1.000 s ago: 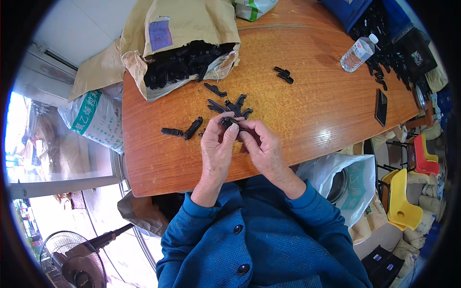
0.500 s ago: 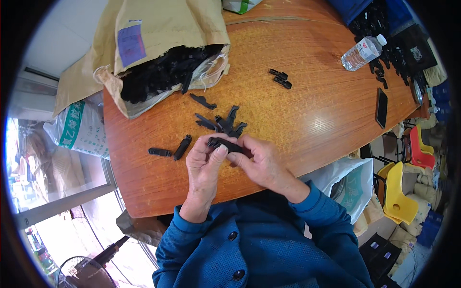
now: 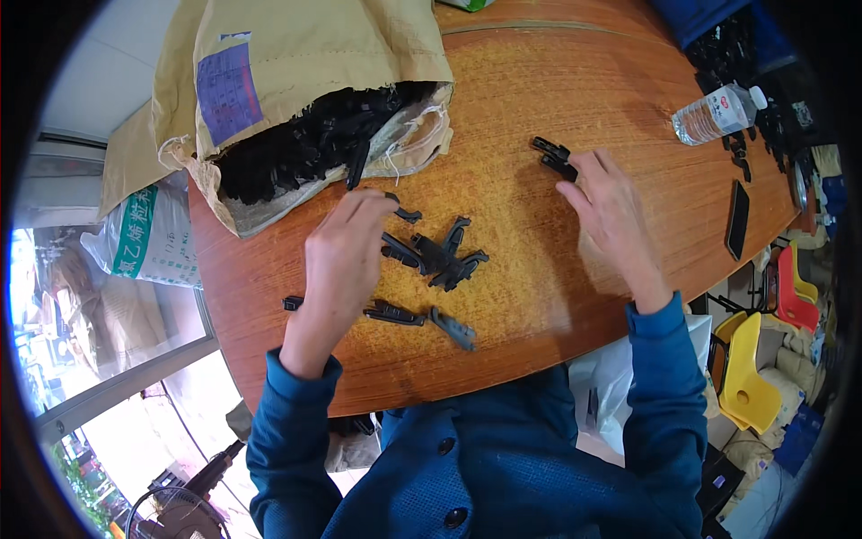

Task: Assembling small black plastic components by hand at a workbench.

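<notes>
My left hand point(image 3: 346, 247) is over the left part of the table, its fingers drawn together on one end of a black plastic part point(image 3: 409, 215) near the sack's mouth. At the middle right, my right hand point(image 3: 611, 202) has thumb and forefinger apart around the near end of two black plastic pieces point(image 3: 558, 163) lying close together. Between the hands lies a small pile of black plastic parts point(image 3: 442, 256). Nearer to me are a long black part point(image 3: 395, 313) and a greyish-looking one point(image 3: 453, 329). Another black part point(image 3: 293, 304) is partly covered by my left forearm.
A brown sack point(image 3: 314, 54) full of black parts point(image 3: 296, 148) lies open at the far left. To the right are a clear water bottle point(image 3: 714, 115), a dark flat phone-like object point(image 3: 737, 220) and a heap of black parts point(image 3: 723, 54). Yellow chairs point(image 3: 750, 386) stand beyond the table's right edge.
My hands, together on a black part before, have separated: the left went to the part by the sack, the right to the two pieces. Parts now lie nearer me on the table.
</notes>
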A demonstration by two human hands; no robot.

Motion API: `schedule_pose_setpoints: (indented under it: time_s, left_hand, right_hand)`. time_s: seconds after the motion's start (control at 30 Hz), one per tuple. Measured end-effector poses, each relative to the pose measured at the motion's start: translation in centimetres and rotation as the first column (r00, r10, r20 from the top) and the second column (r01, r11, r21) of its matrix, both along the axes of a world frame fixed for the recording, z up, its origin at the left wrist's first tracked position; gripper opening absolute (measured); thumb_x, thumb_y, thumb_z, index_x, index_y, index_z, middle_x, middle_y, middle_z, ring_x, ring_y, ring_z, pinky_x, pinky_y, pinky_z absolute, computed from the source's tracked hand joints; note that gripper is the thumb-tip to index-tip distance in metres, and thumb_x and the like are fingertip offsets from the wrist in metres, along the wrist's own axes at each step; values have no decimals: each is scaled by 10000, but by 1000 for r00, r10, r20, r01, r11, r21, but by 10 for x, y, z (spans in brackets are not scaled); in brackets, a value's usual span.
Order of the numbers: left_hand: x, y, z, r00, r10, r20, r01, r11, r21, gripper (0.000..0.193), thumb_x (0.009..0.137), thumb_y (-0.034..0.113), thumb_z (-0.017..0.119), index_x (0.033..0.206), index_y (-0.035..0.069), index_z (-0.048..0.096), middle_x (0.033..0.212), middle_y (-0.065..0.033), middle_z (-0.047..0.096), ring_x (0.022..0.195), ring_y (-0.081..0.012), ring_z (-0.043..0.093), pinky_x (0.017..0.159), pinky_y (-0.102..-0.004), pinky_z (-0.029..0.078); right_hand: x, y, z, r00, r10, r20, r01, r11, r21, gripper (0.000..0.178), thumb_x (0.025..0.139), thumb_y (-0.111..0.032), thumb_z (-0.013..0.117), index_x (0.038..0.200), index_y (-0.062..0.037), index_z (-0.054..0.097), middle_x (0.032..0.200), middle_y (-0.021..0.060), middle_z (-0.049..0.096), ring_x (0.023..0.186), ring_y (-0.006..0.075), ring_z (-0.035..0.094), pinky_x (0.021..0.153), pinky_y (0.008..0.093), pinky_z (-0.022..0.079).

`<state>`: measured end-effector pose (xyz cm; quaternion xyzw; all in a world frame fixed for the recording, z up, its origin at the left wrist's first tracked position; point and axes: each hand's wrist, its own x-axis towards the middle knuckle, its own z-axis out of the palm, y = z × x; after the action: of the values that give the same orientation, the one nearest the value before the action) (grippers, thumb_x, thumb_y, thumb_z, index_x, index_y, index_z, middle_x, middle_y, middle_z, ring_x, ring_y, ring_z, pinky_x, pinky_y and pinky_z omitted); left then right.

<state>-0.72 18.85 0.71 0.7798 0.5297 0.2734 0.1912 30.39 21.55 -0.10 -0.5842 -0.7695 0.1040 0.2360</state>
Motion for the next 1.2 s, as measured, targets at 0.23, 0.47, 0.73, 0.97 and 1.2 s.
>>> schedule_pose_setpoints:
  time_s: [0.23, 0.47, 0.73, 0.97, 1.2]
  left_hand:
    - [2, 30, -17, 880, -155, -448, 216, 972, 89, 225, 785, -62, 529, 988, 32, 551, 939, -114, 586, 762, -328, 613, 672, -397, 511]
    - [0, -5, -9, 885, 123, 450, 99, 893, -439, 91, 895, 100, 585, 953, 61, 526, 770, -37, 619, 610, -138, 581, 532, -268, 446]
    - [54, -83, 13, 306, 384, 871, 339, 811, -477, 101, 939, 179, 573, 981, 97, 533, 797, 14, 621, 609, -38, 551, 499, -151, 379]
    - [61, -131, 14, 315, 311, 897, 131, 921, -366, 121, 927, 82, 566, 1045, 63, 553, 877, -6, 623, 755, -62, 559, 649, -196, 456]
    - [80, -163, 31, 331, 345, 878, 90, 915, -393, 177, 933, 85, 552, 1088, 1, 537, 964, -51, 593, 834, -81, 551, 754, -248, 496]
  right_hand:
    - [-2, 27, -17, 954, 53, 296, -31, 996, -80, 161, 810, -19, 611, 921, -18, 495, 913, 220, 554, 799, 438, 570, 638, 482, 479]
    - [-32, -23, 4, 687, -160, -709, -193, 900, -390, 301, 879, -12, 570, 1174, -16, 512, 895, 73, 608, 754, 161, 633, 633, 272, 518]
    - [-107, -111, 29, 142, -201, -969, -254, 939, -232, 149, 876, -5, 611, 1021, -11, 579, 878, 44, 633, 731, 85, 609, 614, 198, 472]
    - [-106, -159, 36, 578, 95, -810, -149, 989, 10, 157, 835, 56, 628, 973, 4, 574, 867, 72, 621, 748, 125, 609, 650, 231, 485]
    - [-103, -176, 36, 850, 312, -425, -111, 894, 433, 244, 734, 102, 664, 940, -3, 582, 882, 146, 606, 744, 281, 633, 608, 306, 509]
